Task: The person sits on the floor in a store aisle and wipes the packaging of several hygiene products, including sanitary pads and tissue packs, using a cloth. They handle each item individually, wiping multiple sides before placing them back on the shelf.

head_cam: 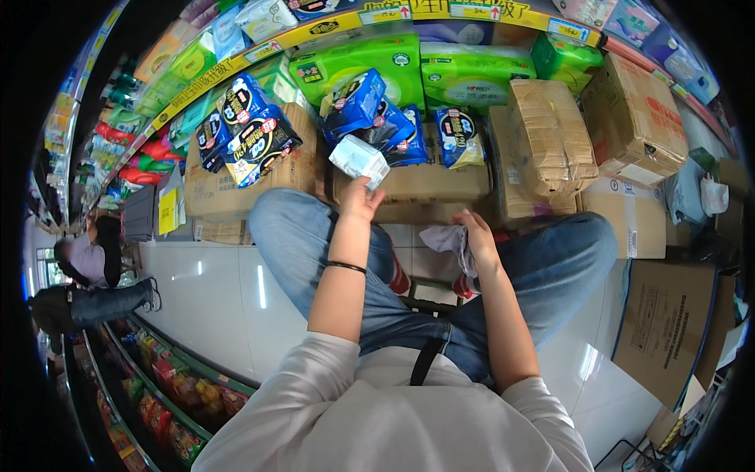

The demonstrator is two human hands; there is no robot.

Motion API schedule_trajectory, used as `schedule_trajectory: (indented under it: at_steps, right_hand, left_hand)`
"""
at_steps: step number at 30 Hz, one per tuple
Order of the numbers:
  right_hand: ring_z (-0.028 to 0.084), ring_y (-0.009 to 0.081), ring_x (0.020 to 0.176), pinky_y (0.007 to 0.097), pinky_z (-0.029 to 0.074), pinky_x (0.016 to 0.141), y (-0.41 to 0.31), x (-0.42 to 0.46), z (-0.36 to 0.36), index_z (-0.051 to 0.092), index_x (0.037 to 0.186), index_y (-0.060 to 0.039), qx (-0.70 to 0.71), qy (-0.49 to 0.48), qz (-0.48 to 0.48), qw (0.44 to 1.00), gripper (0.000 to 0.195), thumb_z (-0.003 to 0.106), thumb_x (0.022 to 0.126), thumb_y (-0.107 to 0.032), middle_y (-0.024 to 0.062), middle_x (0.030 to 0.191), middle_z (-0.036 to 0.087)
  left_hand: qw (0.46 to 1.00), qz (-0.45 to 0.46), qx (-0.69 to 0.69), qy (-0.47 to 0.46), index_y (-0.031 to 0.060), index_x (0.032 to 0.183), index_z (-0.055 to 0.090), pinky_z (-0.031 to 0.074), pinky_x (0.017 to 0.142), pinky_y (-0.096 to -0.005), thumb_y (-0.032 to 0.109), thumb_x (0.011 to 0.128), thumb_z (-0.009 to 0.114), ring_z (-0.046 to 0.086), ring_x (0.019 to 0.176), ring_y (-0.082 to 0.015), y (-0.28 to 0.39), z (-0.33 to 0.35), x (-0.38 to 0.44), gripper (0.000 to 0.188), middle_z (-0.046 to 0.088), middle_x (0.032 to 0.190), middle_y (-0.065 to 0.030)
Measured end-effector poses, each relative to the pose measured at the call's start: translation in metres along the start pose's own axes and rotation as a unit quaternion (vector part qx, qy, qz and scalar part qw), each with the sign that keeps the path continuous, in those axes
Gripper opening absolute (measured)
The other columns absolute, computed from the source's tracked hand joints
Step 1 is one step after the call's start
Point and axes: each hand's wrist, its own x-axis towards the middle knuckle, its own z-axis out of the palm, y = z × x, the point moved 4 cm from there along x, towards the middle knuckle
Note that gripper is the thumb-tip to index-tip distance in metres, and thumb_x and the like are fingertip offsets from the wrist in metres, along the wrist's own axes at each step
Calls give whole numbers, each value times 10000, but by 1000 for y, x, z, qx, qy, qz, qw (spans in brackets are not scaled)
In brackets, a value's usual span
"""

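Note:
My left hand (360,203) has its fingers at the lower edge of a small white and pale blue package (357,159); whether it grips it cannot be told. A crumpled light purple cloth (445,241) is held in my right hand (476,233), lower and to the right, above the gap between my knees. Behind the white package lies a pile of blue plastic-wrapped packs (357,100). Another blue and black pack (459,138) leans to the right of that pile. Several more such packs (253,141) are stacked at the left on a cardboard box (289,171).
Cardboard boxes (551,138) stand at the right before shelves of green tissue packs (365,71). A yellow price rail (307,32) runs above. An open carton (663,324) stands at the lower right. Two people (91,256) are at the far left, beside shelves with snack bags (156,413).

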Motion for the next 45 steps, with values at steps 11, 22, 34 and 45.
schedule_trajectory:
  at_steps: [11,22,34,45]
  right_hand:
    - [592,145,909,301,470,841,15,8,-3,689,997,-10,-36,9,6,999,323,570,1049,-306,62,968,684]
    - [624,115,954,263,495,865,-157,-34,26,674,1161,-17,-154,-8,-156,976,228,661,1008,-185,49,1006,703]
    - [656,311,1076,385,515,932,-477,27,37,587,1243,44,-503,321,-394,699,745,768,835,-552,256,1178,658]
    - [638,466,1129,496,533,934,-555,95,85,469,1357,68,-661,456,-407,435,823,748,833,-501,333,1311,562]
  left_hand:
    - [679,86,536,-495,47,1410,499,524,971,-346,228,1013,638,652,1133,-223,-3,108,-134,458,651,1234,-127]
    - [637,127,602,-465,16,1392,533,519,955,-354,332,1018,625,657,1133,-224,107,167,-95,497,676,1247,-175]
    - [367,267,772,-444,-41,1273,603,538,921,-461,306,946,670,660,1101,-410,117,149,-121,481,690,1154,-259]
    - [381,285,807,-349,-13,1105,652,567,867,-487,287,921,691,691,1041,-393,114,143,-101,354,711,1103,-224]
